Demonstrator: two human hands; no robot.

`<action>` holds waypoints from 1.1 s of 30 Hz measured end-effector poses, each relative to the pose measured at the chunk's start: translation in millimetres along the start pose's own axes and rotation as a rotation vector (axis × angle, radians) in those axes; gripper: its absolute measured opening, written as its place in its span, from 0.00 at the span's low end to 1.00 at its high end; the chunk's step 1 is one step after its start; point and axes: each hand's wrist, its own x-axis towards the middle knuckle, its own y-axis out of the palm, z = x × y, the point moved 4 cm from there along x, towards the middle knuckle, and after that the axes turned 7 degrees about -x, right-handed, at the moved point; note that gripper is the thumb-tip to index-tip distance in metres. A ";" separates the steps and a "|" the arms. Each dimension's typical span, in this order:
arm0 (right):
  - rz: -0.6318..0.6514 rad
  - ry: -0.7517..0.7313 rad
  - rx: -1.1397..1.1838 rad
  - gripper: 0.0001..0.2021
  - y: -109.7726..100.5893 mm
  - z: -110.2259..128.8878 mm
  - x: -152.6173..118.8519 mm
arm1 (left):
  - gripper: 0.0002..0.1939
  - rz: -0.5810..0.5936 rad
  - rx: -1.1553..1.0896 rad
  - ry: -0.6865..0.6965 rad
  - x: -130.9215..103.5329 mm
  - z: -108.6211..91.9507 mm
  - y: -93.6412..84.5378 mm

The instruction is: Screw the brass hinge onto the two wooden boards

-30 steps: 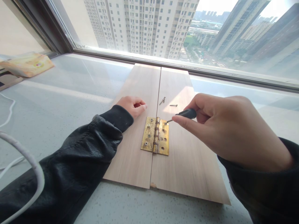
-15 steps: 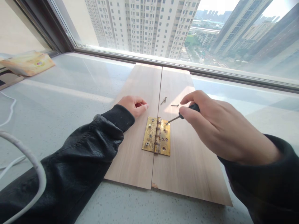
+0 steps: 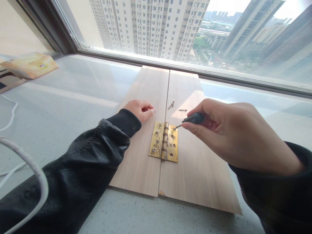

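A brass hinge (image 3: 163, 141) lies across the seam between the left wooden board (image 3: 138, 162) and the right wooden board (image 3: 200, 175). Its left leaf has several screws in its holes. My right hand (image 3: 216, 130) grips a screwdriver (image 3: 195, 118) by its dark handle, its tip at the top hole of the right leaf. Curled on the left board, above the hinge, is my left hand (image 3: 140, 110); whether its closed fingers hold anything is hidden. Loose screws (image 3: 171, 105) rest on the right board, with another screw (image 3: 182, 110) beside them.
The boards lie on a speckled pale sill (image 3: 109, 211) and reach the window frame (image 3: 117, 59). A soft yellowish pack (image 3: 31, 66) sits at the far left. A white cable (image 3: 40, 175) loops at the lower left.
My right hand has turned and its fingers have shifted on the screwdriver handle, which now lies flatter, while the tip stays at the same hole. My left hand has not moved.
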 end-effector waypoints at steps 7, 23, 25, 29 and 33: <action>-0.066 0.127 -0.091 0.12 2.5 6.7 -0.8 | 0.15 0.002 -0.004 0.007 0.0 0.6 0.4; -0.121 0.326 -0.126 0.22 8.9 -2.0 -1.0 | 0.15 0.006 0.002 0.012 0.7 0.1 -0.4; -0.123 0.341 -0.148 0.18 9.9 -2.8 -1.1 | 0.15 0.006 -0.001 0.008 0.6 -0.2 -0.5; -0.171 0.297 -0.085 0.08 10.6 -3.2 -0.9 | 0.15 0.009 -0.001 -0.001 -0.1 -1.8 -0.8; -0.086 0.221 0.080 0.07 6.2 -4.8 -0.3 | 0.15 0.007 -0.002 -0.008 -0.5 -2.4 -0.8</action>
